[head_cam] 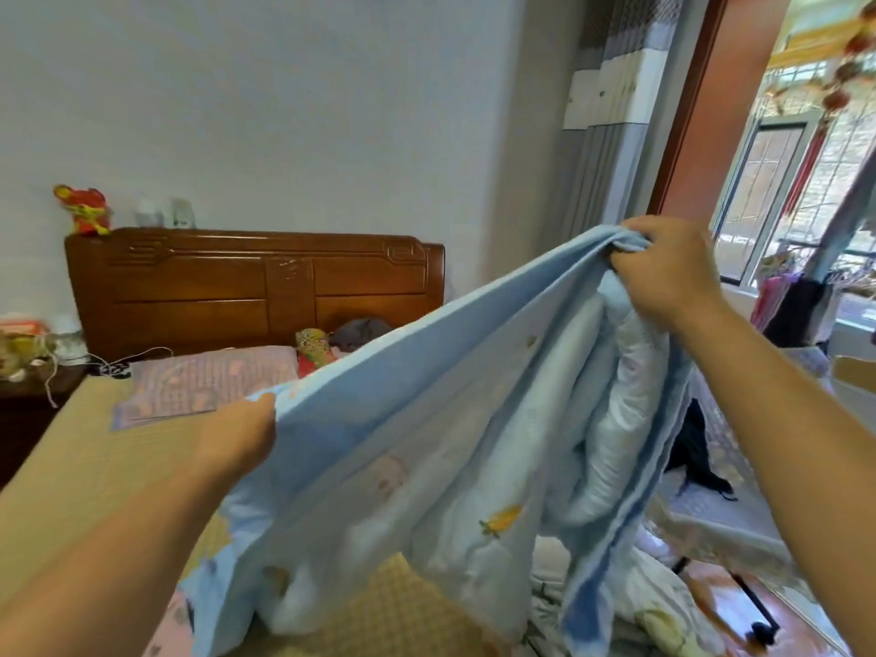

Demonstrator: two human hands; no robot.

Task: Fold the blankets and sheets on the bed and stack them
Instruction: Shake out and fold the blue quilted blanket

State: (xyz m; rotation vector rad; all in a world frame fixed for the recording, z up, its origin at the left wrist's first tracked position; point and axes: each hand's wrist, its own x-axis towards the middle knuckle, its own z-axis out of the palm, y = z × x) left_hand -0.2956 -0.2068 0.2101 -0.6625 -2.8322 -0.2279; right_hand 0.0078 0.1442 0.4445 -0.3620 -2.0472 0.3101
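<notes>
A light blue quilted blanket point(426, 443) with small cartoon prints hangs in the air over the bed point(71, 457), stretched between both hands. My left hand point(237, 438) grips its upper edge low on the left. My right hand point(668, 267) holds a bunched corner higher up on the right. The blanket's lower part droops in folds onto the mattress, where more pale bedding point(654, 604) lies crumpled at the bottom right.
A pink patterned pillow point(208, 381) lies by the wooden headboard point(256, 286), with a small colourful cushion point(313, 348) and dark cloth beside it. A cluttered nightstand point(28, 372) stands on the left. On the right are a wooden floor, a doorway and windows.
</notes>
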